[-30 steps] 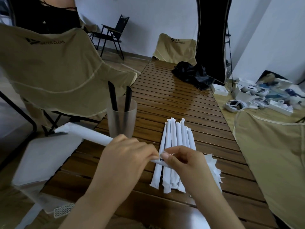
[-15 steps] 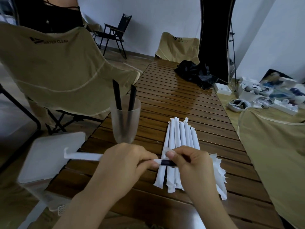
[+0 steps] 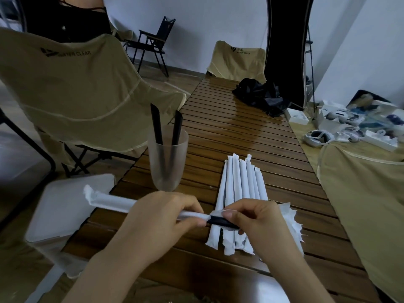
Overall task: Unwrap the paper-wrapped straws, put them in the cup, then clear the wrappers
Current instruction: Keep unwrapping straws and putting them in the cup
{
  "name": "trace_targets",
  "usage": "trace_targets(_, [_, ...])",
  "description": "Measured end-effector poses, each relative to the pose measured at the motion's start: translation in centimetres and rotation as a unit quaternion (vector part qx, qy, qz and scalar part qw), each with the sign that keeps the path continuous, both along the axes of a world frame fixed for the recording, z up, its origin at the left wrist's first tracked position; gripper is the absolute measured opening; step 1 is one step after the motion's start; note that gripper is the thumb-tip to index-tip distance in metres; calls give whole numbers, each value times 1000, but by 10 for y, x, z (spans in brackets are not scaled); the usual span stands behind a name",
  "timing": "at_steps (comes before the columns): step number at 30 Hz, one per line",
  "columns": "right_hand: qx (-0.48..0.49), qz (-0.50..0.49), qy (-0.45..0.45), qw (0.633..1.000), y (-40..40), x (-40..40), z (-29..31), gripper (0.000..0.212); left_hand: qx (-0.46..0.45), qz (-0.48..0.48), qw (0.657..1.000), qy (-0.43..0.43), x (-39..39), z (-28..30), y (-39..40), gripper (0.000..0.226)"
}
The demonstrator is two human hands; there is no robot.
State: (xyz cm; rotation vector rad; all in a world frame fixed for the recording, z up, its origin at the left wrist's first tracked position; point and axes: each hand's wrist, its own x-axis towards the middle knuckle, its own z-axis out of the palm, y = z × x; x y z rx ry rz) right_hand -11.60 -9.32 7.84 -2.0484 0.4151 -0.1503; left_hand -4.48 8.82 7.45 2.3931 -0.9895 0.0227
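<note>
the left hand (image 3: 161, 217) grips the paper wrapper (image 3: 113, 201) around its straw, while the right hand (image 3: 260, 224) pinches the bared black straw end (image 3: 220, 220) just right of that grip. to do it well, pull straight along the straw, left fingers squeezing only paper. the frosted cup (image 3: 168, 158) stands just beyond the left grip; wrapped straws (image 3: 240, 193) lie under the right.

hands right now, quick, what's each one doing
Left hand: closed, gripping the wrapper of a straw.
Right hand: closed, pinching the bared black straw tip.
</note>
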Motion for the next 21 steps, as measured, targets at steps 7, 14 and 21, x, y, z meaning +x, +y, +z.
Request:
trace_targets(7, [-22,-39,-34,998,1,1,-4,18,4,-6,1000,-24,-1,2,-5,26])
trace_targets(14, [-25,-148,-28,988,-22,-6,-7,16,35,-13,998,-45,5,12,0,24])
trace_targets(21, [-206,-197,41,957,-58,-7,-22,18,10,57,998,-4,10,-1,6,22])
